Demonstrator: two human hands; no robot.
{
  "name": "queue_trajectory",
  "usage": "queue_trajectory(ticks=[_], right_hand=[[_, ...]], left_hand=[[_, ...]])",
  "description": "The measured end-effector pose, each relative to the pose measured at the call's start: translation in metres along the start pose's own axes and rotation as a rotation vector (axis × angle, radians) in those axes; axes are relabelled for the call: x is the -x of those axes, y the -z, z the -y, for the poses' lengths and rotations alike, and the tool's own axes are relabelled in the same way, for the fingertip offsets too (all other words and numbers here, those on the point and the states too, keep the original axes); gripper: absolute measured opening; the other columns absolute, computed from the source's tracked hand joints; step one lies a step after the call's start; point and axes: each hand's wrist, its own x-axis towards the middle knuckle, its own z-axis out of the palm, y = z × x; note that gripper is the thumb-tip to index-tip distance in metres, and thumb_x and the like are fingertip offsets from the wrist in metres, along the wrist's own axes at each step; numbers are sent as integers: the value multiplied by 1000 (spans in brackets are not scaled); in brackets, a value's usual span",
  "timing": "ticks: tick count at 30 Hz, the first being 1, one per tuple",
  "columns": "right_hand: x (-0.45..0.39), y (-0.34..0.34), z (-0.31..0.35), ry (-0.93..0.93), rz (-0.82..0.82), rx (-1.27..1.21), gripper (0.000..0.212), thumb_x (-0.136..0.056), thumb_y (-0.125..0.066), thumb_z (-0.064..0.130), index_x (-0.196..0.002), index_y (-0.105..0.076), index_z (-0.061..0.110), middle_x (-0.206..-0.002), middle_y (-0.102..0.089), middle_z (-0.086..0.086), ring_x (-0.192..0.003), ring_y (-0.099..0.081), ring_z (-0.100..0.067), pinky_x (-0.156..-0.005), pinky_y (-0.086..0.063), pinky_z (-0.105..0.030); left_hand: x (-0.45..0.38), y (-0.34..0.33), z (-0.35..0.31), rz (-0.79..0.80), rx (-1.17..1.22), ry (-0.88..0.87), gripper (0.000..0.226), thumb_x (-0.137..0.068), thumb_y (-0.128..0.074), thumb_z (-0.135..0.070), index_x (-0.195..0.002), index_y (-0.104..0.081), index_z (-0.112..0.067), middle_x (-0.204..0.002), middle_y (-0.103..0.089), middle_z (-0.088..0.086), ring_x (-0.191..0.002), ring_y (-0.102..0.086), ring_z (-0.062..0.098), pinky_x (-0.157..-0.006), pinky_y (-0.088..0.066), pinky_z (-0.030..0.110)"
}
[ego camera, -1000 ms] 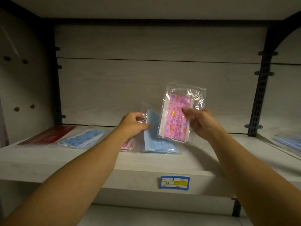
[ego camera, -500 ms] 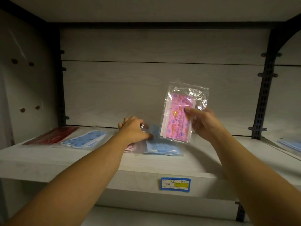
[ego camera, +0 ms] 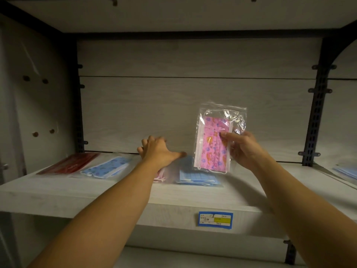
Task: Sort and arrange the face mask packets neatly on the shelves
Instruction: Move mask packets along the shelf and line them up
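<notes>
My right hand (ego camera: pixel 244 149) pinches a clear packet of pink patterned masks (ego camera: pixel 213 144) and holds it upright above the shelf (ego camera: pixel 77 190). Below it a plain light-blue packet (ego camera: pixel 195 176) lies flat on the shelf. My left hand (ego camera: pixel 157 151) rests palm down, fingers spread, over a pink packet (ego camera: pixel 161 176) that lies just left of the blue one and is mostly hidden. Further left lie a blue patterned packet (ego camera: pixel 108 168) and a dark red packet (ego camera: pixel 71 163).
Black slotted uprights (ego camera: pixel 316 120) stand at both sides of the back panel. Another blue packet (ego camera: pixel 345 172) lies on the neighbouring shelf at far right. A blue and yellow price label (ego camera: pixel 215 220) sits on the shelf's front edge. A lower shelf shows below.
My left hand has let go of the light-blue packet, which now lies flat, and has moved back and down onto the shelf. The pink packet in my right hand has risen slightly.
</notes>
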Motion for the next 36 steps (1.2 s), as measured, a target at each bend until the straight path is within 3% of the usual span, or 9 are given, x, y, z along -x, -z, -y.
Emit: queue_trajectory(ticks=[3,8,12,15,19,25,28,32,36], right_hand=[[-2,-9,-8,-34,-13,27,46,-76,-78,4,-117,-57,3,-95,-73,-18,-87,-72,-32,-81,-61,-45],[-8,-49,-20,-34,8,-19,34,-69,-81,3,-84,-52,10,-93,-72,-18,-89,-70,-33,-93,-55,-48],[-15,-93,-35,-50,19,-43,31,-74,-80,-2,-77,-52,11,-81,-70,-14,-76,-69,-26,-72,-61,-35],[-22,-122,-45,-85,-24,55,27,-77,-81,-2,-80,-55,7,-75,-65,-12,-65,-60,-20,-54,-51,-25],[-30,-151,-59,-163,-71,173,20,-83,-76,-6,-89,-58,-1,-72,-70,-13,-57,-70,-19,-50,-55,-25],[-45,-158,-84,-70,-63,1059,25,-75,-89,27,-76,-70,11,-78,-71,-9,-70,-65,-24,-67,-55,-36],[-42,-158,-84,0,-50,1287,39,-73,-87,41,-80,-70,7,-86,-72,-12,-86,-66,-31,-70,-51,-36],[-43,-156,-85,-51,-48,1449,56,-66,-80,67,-70,-61,15,-80,-66,-7,-84,-64,-29,-65,-44,-32],[-35,-157,-84,-76,-192,1626,94,-56,-69,88,-114,-57,15,-117,-62,-8,-112,-57,-30,-89,-45,-39]], left_hand=[[-3,9,16,-114,57,-15,75,-75,-67,-75,-135,-59,-31,-141,-47,4,-130,-36,27,-100,-31,41],[-7,39,66,-227,-97,-99,56,-83,-68,-61,-130,-60,-32,-137,-49,-1,-129,-36,23,-97,-28,39],[-4,60,113,-266,-212,-156,53,-86,-67,-56,-131,-60,-29,-134,-50,-2,-126,-37,23,-97,-28,40],[-1,71,140,-246,-307,-160,53,-88,-64,-57,-132,-58,-29,-134,-49,-2,-126,-37,23,-98,-26,40],[4,76,159,-261,-322,-146,48,-87,-65,-54,-128,-61,-29,-131,-51,-3,-127,-38,23,-99,-28,41],[4,65,147,-228,-354,-345,40,-91,-64,-47,-124,-63,-25,-128,-53,-4,-126,-42,23,-99,-30,37],[0,60,147,-204,-357,-385,39,-93,-62,-45,-126,-61,-25,-130,-53,-4,-126,-42,22,-100,-31,37],[-3,60,155,-197,-268,-339,38,-92,-65,-44,-125,-61,-25,-128,-57,-5,-125,-45,19,-103,-33,36],[-2,59,161,-178,-211,-298,38,-93,-66,-41,-126,-60,-23,-129,-58,-5,-125,-48,19,-105,-37,37]])
